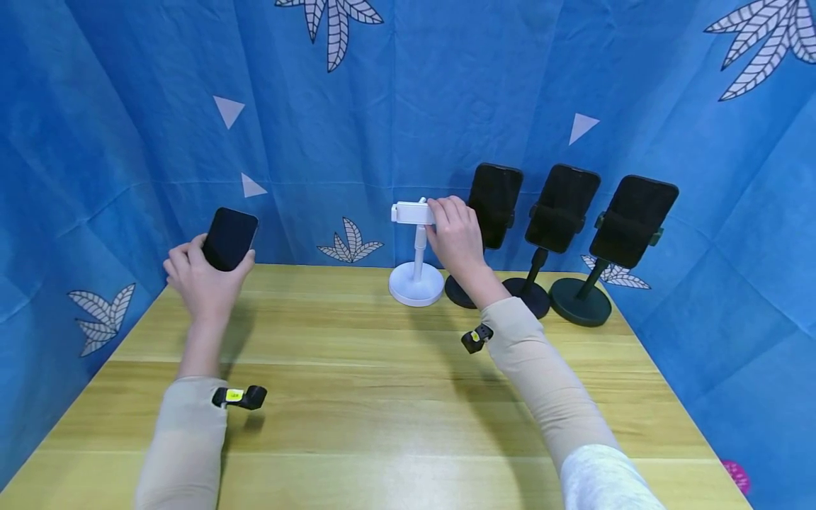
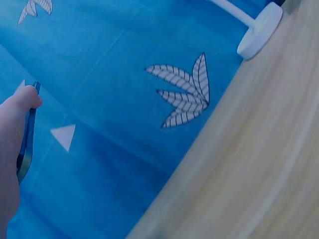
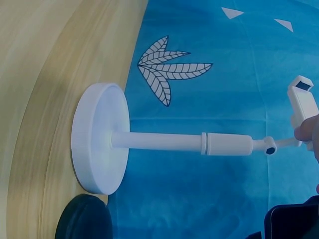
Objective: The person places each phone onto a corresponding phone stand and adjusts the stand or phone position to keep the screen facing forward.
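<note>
On the left side, a black smartphone (image 1: 230,239) is held up in my left hand (image 1: 207,280), gripped by its edges between thumb and fingers. The left wrist view catches only the phone's thin edge (image 2: 29,134) beside the thumb. A white phone stand (image 1: 417,280) stands upright at the table's back edge. My right hand (image 1: 457,234) grips the right end of its clamp head (image 1: 411,212). The right wrist view shows the stand's round base (image 3: 102,139) on the table, with the thumb (image 3: 306,128) against the clamp; the other fingers are mostly cut off there.
Right of the white stand, three dark stands each carry a black phone: the nearest phone (image 1: 495,202) partly behind my right hand, a middle phone (image 1: 563,207), and a far right phone (image 1: 634,219). A wooden table (image 1: 357,397) lies before a blue curtain (image 1: 446,92).
</note>
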Tool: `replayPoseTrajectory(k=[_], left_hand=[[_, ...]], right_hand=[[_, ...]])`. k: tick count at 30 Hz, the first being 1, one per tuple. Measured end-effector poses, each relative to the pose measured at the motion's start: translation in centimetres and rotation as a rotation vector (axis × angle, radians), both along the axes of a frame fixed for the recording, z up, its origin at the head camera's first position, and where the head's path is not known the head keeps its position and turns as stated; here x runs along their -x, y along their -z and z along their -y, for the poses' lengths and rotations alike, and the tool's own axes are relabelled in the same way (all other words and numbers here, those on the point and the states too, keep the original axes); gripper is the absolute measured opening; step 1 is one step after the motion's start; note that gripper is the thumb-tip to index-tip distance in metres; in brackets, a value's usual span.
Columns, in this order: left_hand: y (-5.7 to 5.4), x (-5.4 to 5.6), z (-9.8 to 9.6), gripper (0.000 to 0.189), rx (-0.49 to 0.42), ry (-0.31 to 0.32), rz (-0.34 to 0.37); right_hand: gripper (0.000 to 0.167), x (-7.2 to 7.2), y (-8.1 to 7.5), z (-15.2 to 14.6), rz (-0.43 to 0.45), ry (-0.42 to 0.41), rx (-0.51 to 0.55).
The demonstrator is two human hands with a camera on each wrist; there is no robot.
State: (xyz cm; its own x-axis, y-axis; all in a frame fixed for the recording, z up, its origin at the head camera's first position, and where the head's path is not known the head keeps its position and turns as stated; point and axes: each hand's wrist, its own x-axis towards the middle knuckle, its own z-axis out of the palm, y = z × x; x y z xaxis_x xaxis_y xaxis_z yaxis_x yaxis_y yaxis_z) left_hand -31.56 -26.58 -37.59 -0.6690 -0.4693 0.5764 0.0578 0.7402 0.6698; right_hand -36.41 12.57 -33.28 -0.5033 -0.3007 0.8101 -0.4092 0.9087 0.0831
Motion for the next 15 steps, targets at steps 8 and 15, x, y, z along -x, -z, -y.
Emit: replayPoseTrajectory(k=[8, 15], left_hand=[[-0.8, 0.3, -2.2, 0.079, 0.014, 0.079, -0.082], [-1.5, 0.4, -4.5, 0.077, 0.053, 0.138, -0.151]], right_hand=[[0.040, 0.1, 0.1, 0.0, -0.007, -0.007, 0.008], [0.041, 0.3, 0.3, 0.0, -0.023, -0.017, 0.009]])
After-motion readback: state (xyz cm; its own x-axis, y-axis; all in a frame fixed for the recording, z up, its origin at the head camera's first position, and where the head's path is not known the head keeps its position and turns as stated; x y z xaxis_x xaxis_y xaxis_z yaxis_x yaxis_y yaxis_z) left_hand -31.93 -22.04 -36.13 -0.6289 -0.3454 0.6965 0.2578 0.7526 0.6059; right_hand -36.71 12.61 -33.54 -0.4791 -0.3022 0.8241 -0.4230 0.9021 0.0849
